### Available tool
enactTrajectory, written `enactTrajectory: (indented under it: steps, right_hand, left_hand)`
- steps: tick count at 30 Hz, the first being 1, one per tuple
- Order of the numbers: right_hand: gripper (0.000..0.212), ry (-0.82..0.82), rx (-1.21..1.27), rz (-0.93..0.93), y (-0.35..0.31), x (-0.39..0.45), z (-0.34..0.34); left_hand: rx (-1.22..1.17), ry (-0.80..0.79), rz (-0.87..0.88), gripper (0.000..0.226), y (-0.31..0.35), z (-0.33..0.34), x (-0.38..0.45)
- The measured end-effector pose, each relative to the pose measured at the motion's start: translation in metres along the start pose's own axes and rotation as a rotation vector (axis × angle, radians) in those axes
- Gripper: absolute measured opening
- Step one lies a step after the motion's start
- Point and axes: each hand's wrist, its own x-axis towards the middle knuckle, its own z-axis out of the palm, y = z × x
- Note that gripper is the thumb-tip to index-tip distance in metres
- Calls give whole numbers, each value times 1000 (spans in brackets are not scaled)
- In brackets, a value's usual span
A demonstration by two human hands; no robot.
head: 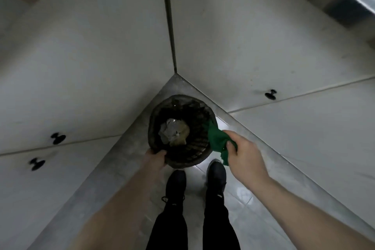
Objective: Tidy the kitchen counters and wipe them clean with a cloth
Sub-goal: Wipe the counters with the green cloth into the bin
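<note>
Your two bare forearms reach down from the bottom edge toward a round dark bin (178,131) that stands on the floor in the corner where two runs of pale cupboard fronts meet. Your left hand (156,157) grips the near rim of the bin, with the thumb hooked over the edge and the other fingers hidden below the rim, so you cannot tell how they lie. Your right hand (242,153) is just beside the bin's right side, holding a green cloth (217,141); the thumb and curled fingers pinch the bunched fabric, and one end of the cloth reaches up to touch or overlap the bin's right rim while a loose tail hangs below the hand. Inside the bin lies crumpled pale rubbish (174,132), near the middle of its dark ribbed wall.

Just below the bin, your two black shoes (216,173) stand on glossy grey floor tiles (241,195), with dark trouser legs running down to the frame edge. A grey plinth strip (113,170) runs out from the bin along the foot of each cupboard run. Black round knobs sit on the cupboard doors: two well to the left of the bin (58,138), one to the right (271,94).
</note>
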Motion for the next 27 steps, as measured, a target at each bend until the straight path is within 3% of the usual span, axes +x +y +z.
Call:
enactTrajectory:
  steps: [2, 4, 7, 10, 14, 19, 25, 27]
  right_hand:
    - [41, 11, -26, 19, -4, -17, -8]
    - [40, 42, -7, 45, -14, -49, -29]
    - [40, 68, 29, 57, -23, -95, -59]
    - [40, 109, 39, 81, -28, -157, -103]
    - [38, 160, 122, 155, -21, -241, -154]
    - [36, 295, 188, 231, 8, -352, -213]
    - [35, 436, 249, 337, 81, -450, -263]
    - [35, 492, 280, 348, 111, -477, -278]
  left_hand:
    - [78, 6, 63, 21, 9, 4, -40]
    - [187, 49, 130, 5, 23, -4, -98]
    - [306, 69, 189, 21, 37, -24, -171]
    - [435, 16, 175, 12, 41, -44, -248]
    - [593, -44, 234, 30, 32, -45, -345]
    - [736, -163, 271, 35, 11, -10, -442]
    - [908, -313, 341, 44, -23, 67, -463]
    - [971, -312, 404, 36, -27, 94, -517]
